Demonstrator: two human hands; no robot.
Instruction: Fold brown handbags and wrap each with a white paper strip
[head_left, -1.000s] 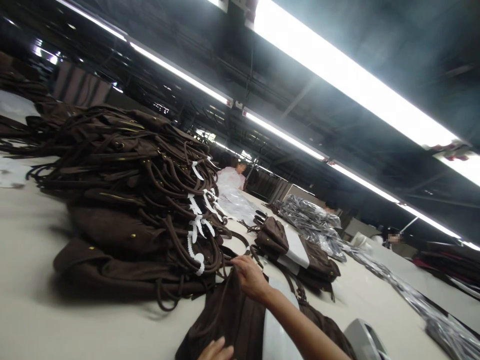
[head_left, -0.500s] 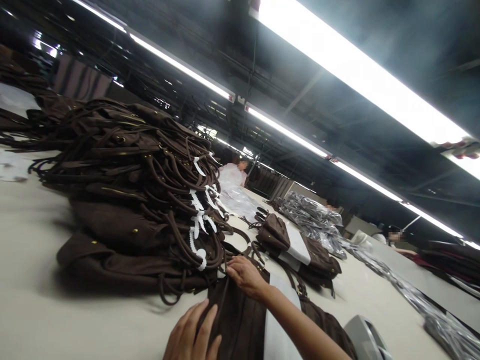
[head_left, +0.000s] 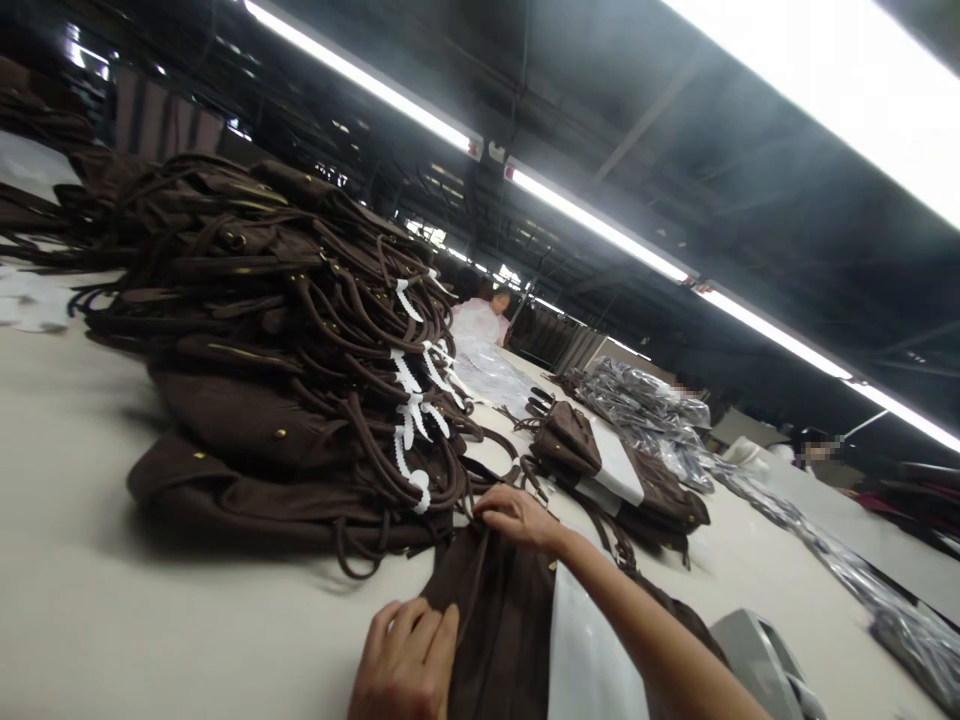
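Brown bag [head_left: 514, 620] at bottom centre of the frame, white band [head_left: 592, 640] around it, lying on the pale table [head_left: 82, 610]. We see the right hand [head_left: 521, 515] just below frame centre, thumb and fingers pinched together on the bag's far end. Left hand [head_left: 409, 660], bottom centre: fingers bent and close together over the bag's left edge; thumb hidden, so we can't tell whether it grips or only presses. Left half of frame: big pile of brown bags [head_left: 262, 310], handles toward centre, white strips [head_left: 407, 375] on some. Right of centre we have another banded bag [head_left: 574, 440], plastic-wrapped stack [head_left: 645, 400] behind it. Grey device [head_left: 757, 660], lower right. Person in pink [head_left: 480, 320] beyond the pile, near frame centre.
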